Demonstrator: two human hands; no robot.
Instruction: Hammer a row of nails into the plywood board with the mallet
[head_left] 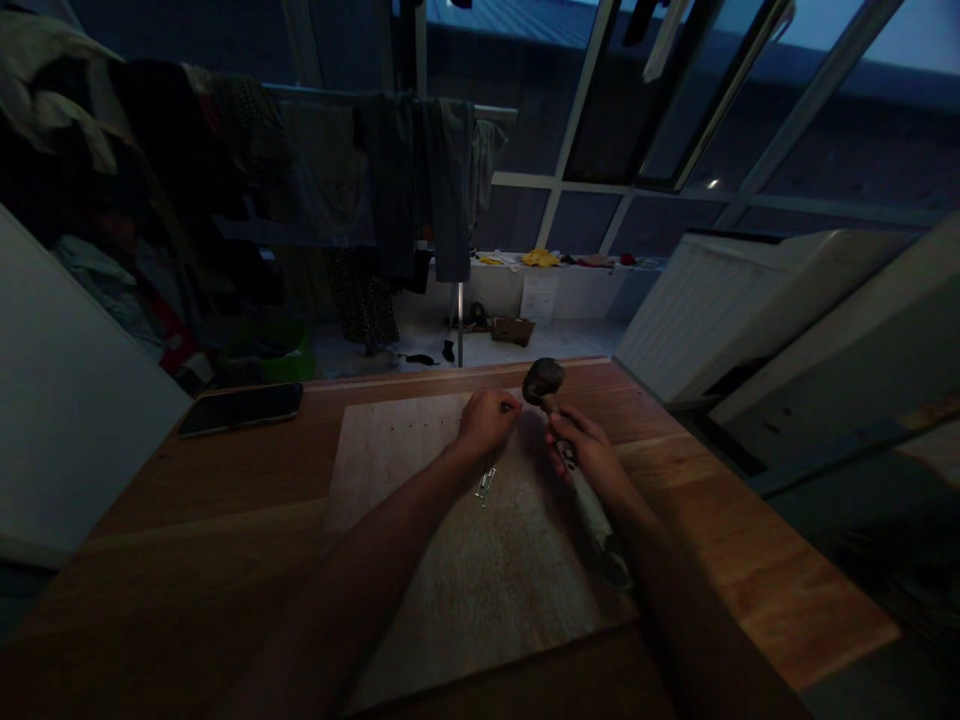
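Observation:
My right hand (583, 440) is wrapped round the handle of a hammer (592, 510). Its dark, rounded head points away from me, just right of my left hand and raised over the board. Near the far edge of the pale wooden board (450, 580), my left hand (486, 420) is closed in a pinch; whatever lies between its fingertips is too small and dark to make out. A few shiny metal nails or screws (486, 484) lie loose on the board below that hand. Left of it, a row of several small dark dots (426, 425) marks the board.
A phone (241, 409) lies at the back left of the wooden table (750, 540). Clothes (390, 170) hang on a rack beyond it, over a green basket (289, 350) on the floor. A white ribbed appliance (697, 290) stands at the right by the windows.

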